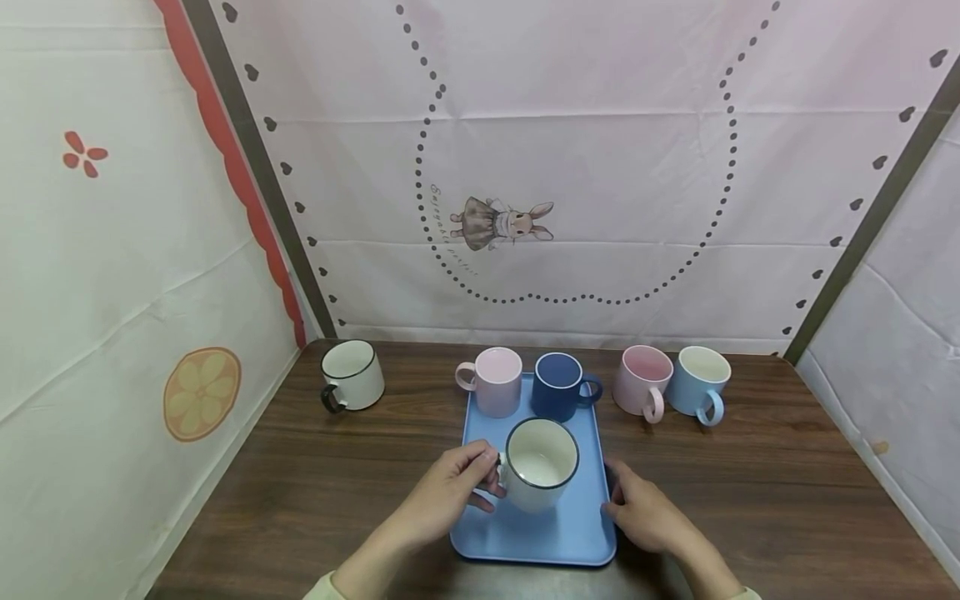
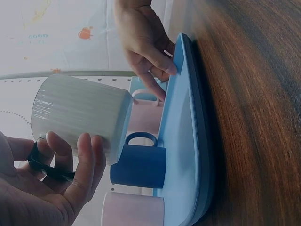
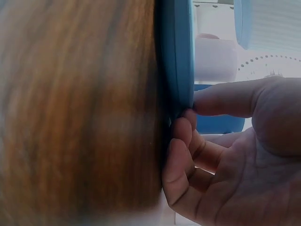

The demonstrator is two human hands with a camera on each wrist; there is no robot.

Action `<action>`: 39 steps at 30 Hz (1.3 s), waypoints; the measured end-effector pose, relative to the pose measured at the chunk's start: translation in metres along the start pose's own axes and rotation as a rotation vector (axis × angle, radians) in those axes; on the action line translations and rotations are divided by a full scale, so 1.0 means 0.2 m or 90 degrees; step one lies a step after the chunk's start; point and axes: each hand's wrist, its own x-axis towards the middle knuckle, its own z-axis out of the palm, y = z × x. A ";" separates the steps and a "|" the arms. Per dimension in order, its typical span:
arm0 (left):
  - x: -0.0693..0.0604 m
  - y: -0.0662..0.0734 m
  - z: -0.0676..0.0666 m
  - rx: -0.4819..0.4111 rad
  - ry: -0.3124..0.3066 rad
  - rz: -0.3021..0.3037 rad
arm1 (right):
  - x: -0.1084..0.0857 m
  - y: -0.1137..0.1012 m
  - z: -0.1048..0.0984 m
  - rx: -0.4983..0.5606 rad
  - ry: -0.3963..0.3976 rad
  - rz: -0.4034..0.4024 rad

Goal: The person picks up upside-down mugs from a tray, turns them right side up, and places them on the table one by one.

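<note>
My left hand [image 1: 448,490] grips the handle [image 2: 49,170] of a white enamel-style mug [image 1: 537,492] with a dark rim. In the left wrist view the mug hangs upright above the blue tray [image 1: 577,525], apart from it. At the tray's right edge, my right hand [image 1: 647,510] pinches the rim, its thumb on top and fingers [image 3: 176,162] at the outer side and underneath. A pink mug [image 1: 498,385] and a dark blue mug [image 1: 555,390] stand side by side at the tray's far end.
Another white mug [image 1: 354,377] with a black handle stands at the back left of the wooden table [image 1: 300,492]. To the tray's right, a pink mug [image 1: 639,390] and a light blue mug [image 1: 692,387] stand close together. Printed cloth walls [image 1: 600,183] enclose the back and sides.
</note>
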 end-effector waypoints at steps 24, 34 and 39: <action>0.03 0.00 -0.17 -0.055 0.188 -0.034 | 0.00 0.01 0.01 0.008 -0.012 0.012; 0.06 -0.05 -0.31 -0.113 0.317 -0.034 | 0.01 0.02 0.01 0.009 -0.015 0.018; 0.07 -0.08 -0.36 -0.136 0.345 -0.047 | 0.01 0.02 0.00 0.015 -0.017 0.019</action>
